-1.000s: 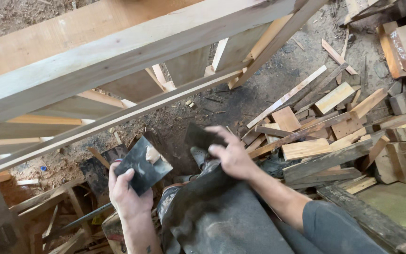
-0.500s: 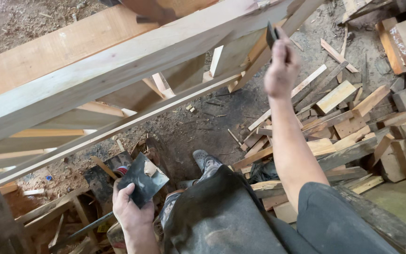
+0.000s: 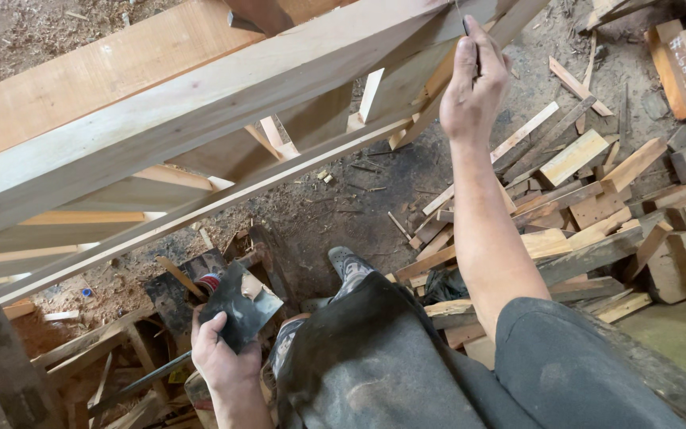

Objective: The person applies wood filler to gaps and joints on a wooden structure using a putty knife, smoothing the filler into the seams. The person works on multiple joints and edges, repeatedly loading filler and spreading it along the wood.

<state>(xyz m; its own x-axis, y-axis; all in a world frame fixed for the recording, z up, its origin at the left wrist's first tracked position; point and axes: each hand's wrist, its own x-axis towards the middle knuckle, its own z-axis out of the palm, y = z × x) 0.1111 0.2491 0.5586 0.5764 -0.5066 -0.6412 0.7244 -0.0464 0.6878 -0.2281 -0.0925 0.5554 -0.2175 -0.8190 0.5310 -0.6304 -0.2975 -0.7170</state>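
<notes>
The right hand (image 3: 474, 87) is raised to the pale beam (image 3: 200, 111), pinching a thin dark tool (image 3: 465, 24) against its edge. The left hand (image 3: 220, 353) grips a dark flat plate (image 3: 240, 306) low above the floor (image 3: 335, 199), near wood offcuts (image 3: 589, 199).

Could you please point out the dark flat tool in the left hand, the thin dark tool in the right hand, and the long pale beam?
dark flat tool (image 3: 241, 304): head view, middle of its flat face.
thin dark tool (image 3: 468, 32): head view, shaft above the fingers.
long pale beam (image 3: 200, 111): head view, its upper face.
</notes>
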